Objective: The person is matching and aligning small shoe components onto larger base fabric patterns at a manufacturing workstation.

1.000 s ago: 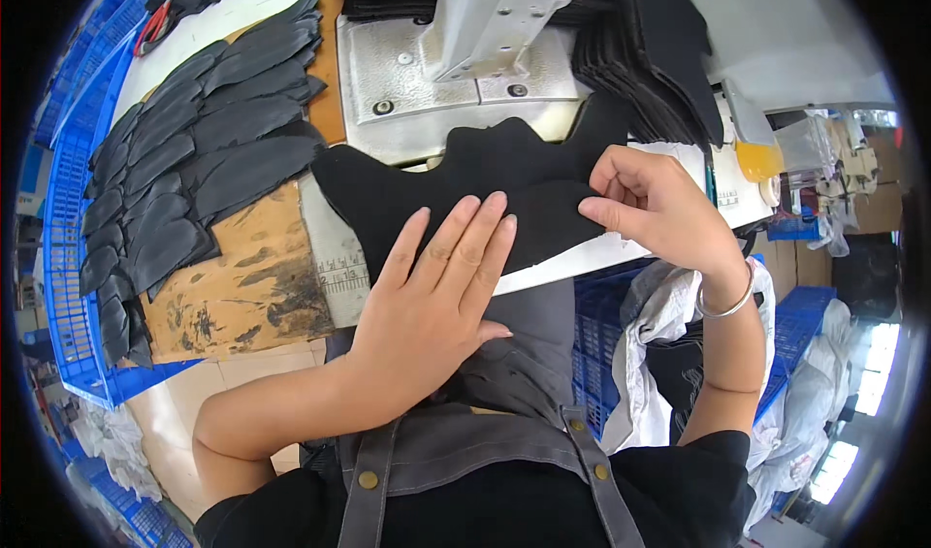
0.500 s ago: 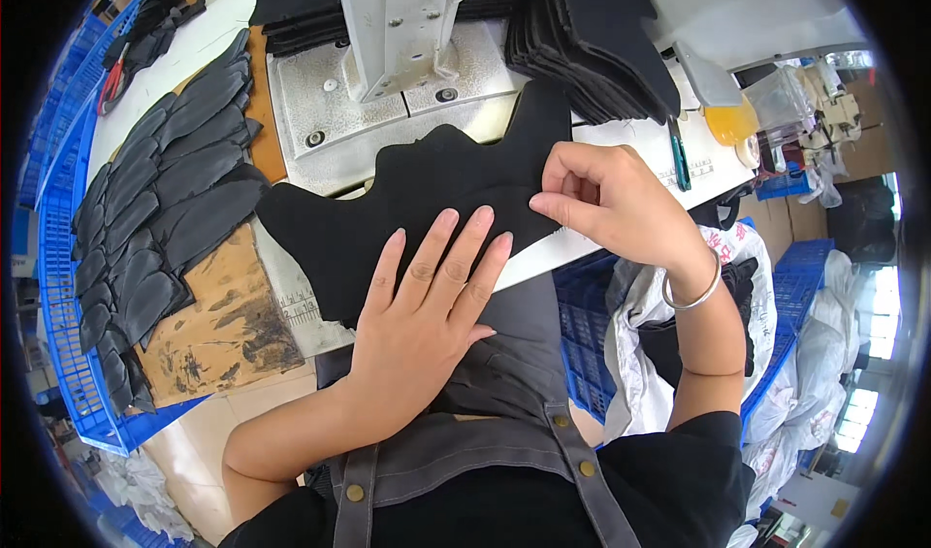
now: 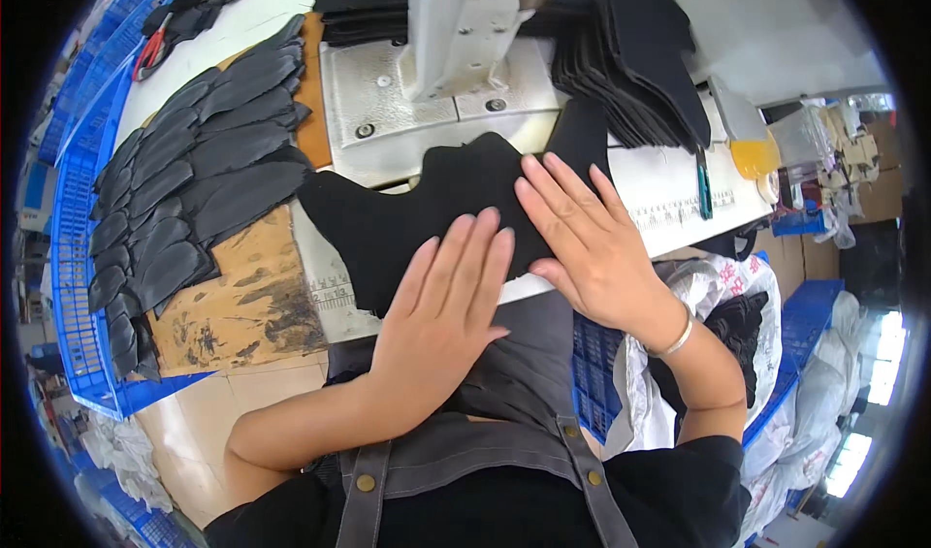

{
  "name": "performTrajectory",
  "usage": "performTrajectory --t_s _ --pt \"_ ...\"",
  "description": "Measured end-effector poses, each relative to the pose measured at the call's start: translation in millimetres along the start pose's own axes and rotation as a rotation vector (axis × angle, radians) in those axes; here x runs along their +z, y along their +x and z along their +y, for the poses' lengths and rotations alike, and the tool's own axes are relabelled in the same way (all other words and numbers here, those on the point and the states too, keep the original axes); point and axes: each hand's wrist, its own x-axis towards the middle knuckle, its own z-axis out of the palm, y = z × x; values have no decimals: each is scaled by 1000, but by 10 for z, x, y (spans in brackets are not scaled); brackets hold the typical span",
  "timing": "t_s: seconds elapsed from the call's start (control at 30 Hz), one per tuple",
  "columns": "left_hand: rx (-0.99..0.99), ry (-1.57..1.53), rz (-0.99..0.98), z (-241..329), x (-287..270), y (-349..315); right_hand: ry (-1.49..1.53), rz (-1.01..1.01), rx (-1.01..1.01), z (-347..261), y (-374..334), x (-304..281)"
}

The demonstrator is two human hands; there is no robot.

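A black, curvy-edged fabric piece [image 3: 388,223] lies flat on the white table at the foot of a sewing machine. My left hand [image 3: 441,286] rests palm down on its near edge, fingers stretched and close together. Farther right, my right hand [image 3: 587,242] also lies flat on the fabric, its fingers slightly spread and thumb out. Neither hand grips anything. Part of the fabric is hidden under both hands.
The pale machine column and base [image 3: 388,102] stand just beyond the fabric. Stacked black panels [image 3: 630,73] are at the far right, near a teal cutter [image 3: 704,187]. Overlapping dark leaf-shaped pieces [image 3: 228,175] cover stained brown board [image 3: 262,276] at left. Blue crates [image 3: 87,354] flank the table.
My right hand has gone from a pinch at the fabric to lying flat on it. The left hand stays flat on the piece. The whole view has shifted slightly.
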Motion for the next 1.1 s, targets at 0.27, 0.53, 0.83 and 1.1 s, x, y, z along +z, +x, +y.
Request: performTrajectory --t_s 0.27,0.53,0.83,1.1 --pt "-3 42 52 -305 -337 -170 -201 -59 -366 182 142 -243" --pt "65 187 192 -322 -552 118 -384 191 -355 -110 266 -484" --pt "-157 502 608 -1439 -1506 196 105 360 -234 109 37 290" --pt "257 318 483 -1978 -543 1711 190 355 -163 7 137 295"
